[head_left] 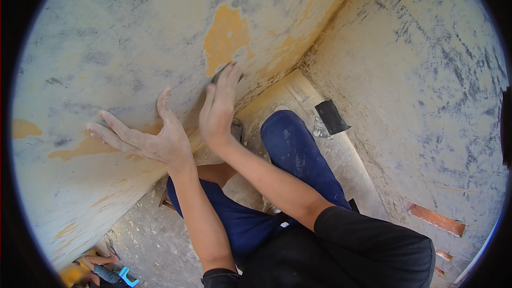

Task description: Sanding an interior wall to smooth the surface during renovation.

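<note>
My left hand (162,138), dusty with pale powder, has its fingers spread against the patchy white-and-yellow wall (106,37). To its right, my right hand (220,109) is raised at the same wall, fingers straight and close over a dark pad (224,73) just below a large yellow patch (225,34). Much of the pad is hidden behind those fingers, so its shape is unclear. Below both hands are my bent legs in dark blue trousers (290,154).
A second scuffed wall (405,101) meets this one at the right, with copper-coloured strips (434,218) low on it. A black square piece (332,116) lies on the ledge at its foot. At lower left, on the dusty floor (144,245), are another person's limb (98,260) and a light-blue tool (127,276).
</note>
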The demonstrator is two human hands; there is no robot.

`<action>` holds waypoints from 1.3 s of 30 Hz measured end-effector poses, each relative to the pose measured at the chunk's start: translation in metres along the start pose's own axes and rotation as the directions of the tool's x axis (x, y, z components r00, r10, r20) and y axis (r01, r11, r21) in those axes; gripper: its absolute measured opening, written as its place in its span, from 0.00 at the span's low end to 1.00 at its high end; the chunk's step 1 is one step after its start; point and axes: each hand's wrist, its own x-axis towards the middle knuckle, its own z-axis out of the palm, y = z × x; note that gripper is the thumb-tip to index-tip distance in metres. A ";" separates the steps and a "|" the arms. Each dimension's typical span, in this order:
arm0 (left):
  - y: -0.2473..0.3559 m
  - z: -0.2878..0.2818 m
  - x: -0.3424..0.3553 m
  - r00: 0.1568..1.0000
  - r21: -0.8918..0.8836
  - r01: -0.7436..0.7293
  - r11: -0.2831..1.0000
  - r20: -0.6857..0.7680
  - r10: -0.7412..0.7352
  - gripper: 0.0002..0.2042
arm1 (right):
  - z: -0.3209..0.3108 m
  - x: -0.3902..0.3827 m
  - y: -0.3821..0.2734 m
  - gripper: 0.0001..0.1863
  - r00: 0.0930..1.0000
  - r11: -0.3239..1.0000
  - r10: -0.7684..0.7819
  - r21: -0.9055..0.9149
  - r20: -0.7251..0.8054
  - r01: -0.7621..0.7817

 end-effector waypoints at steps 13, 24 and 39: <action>-0.002 0.005 -0.001 0.999 -0.021 -0.035 0.999 -0.030 0.035 0.56 | -0.014 0.043 -0.009 0.31 0.955 0.977 0.211 0.051 -0.210 -0.205; 0.003 0.010 -0.002 0.999 -0.024 -0.017 1.000 -0.032 0.016 0.56 | -0.003 0.015 0.000 0.32 0.989 0.996 0.087 -0.018 -0.120 -0.090; 0.002 0.003 -0.001 1.000 -0.014 0.021 1.000 0.007 -0.021 0.55 | -0.010 0.025 -0.005 0.32 0.993 0.990 0.066 -0.117 -0.097 -0.077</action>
